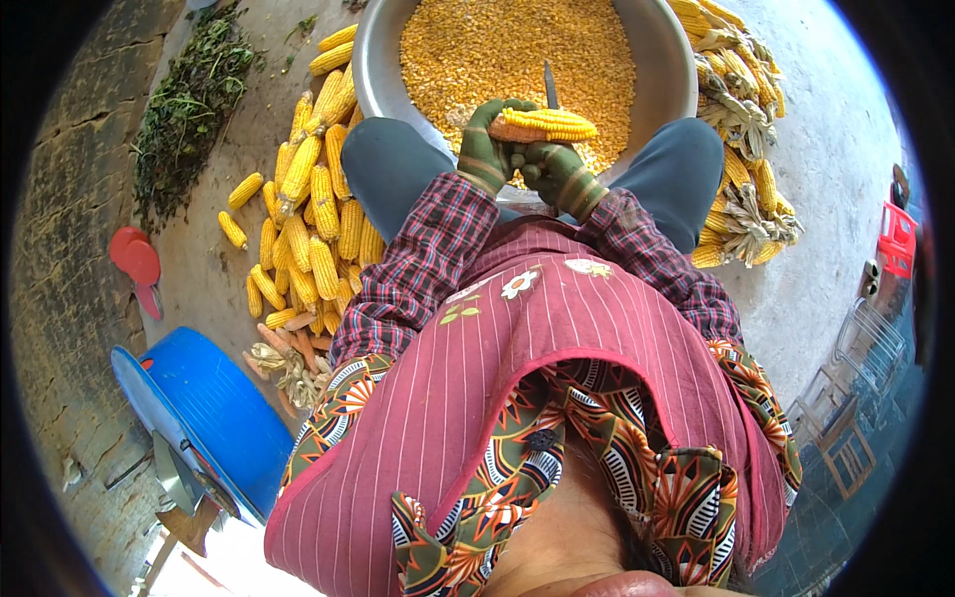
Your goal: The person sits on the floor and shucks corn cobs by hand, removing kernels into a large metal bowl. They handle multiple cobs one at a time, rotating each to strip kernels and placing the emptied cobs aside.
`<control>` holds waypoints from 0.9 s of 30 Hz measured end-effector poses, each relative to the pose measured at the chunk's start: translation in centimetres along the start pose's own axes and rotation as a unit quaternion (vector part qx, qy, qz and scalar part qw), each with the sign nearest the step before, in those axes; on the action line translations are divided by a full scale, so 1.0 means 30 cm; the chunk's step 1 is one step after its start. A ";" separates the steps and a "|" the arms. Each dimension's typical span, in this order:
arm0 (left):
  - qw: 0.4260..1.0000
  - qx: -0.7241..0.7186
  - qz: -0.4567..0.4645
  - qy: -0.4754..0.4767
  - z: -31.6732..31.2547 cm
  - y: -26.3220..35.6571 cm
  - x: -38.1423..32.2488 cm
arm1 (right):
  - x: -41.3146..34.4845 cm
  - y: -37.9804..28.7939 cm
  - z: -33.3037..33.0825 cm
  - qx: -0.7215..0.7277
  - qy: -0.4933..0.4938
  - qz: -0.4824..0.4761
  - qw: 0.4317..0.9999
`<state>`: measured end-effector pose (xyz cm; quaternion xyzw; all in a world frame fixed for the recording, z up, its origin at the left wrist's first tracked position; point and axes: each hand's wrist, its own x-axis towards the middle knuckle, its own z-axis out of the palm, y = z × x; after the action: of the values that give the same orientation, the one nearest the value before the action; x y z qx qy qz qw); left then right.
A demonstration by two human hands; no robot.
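Note:
In front of me, my left hand [483, 147], in a green striped knit glove, grips a yellow corn cob [563, 124] by its left end. That end is stripped to the pinkish core; rows of kernels remain on the right part. My right hand [561, 173], gloved alike, is curled just below the cob. A pointed metal tool [550, 86] sticks up beyond the cob, in line with my right fist; its handle is hidden. Both hands are over the near side of a large metal basin [664, 74] holding loose corn kernels [515, 45].
Husked corn cobs [322, 201] are piled left of my knees, with bare cobs [302, 343] nearer me. Corn with husks [746, 82] lies at right. Further left are wilted greens [190, 112], a red object [138, 257] and a blue tub [213, 410]. A red plastic stool [895, 239] stands far right.

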<state>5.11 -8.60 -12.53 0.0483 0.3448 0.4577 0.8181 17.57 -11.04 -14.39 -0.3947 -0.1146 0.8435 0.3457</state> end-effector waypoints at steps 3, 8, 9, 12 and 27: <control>1.000 -0.011 0.003 0.023 -0.006 0.006 0.006 | -0.003 -0.022 -0.015 -0.003 -0.008 0.057 0.998; 0.995 -0.047 0.051 0.078 0.002 0.024 -0.001 | -0.056 -0.061 -0.008 0.113 -0.155 0.060 0.980; 0.995 -0.031 0.054 0.074 -0.001 0.018 0.000 | -0.051 -0.055 -0.005 0.110 -0.132 0.045 0.984; 0.995 -0.059 0.059 0.059 -0.006 0.024 0.018 | -0.034 -0.053 0.007 0.106 -0.075 0.015 0.991; 0.991 -0.070 0.067 0.096 -0.043 0.043 0.038 | -0.064 -0.058 0.021 -0.044 -0.076 -0.014 0.996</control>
<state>3.78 -7.28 -13.60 -0.0295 0.3846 0.5373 0.7500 18.83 -11.01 -12.03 -0.3429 -0.1826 0.8603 0.3302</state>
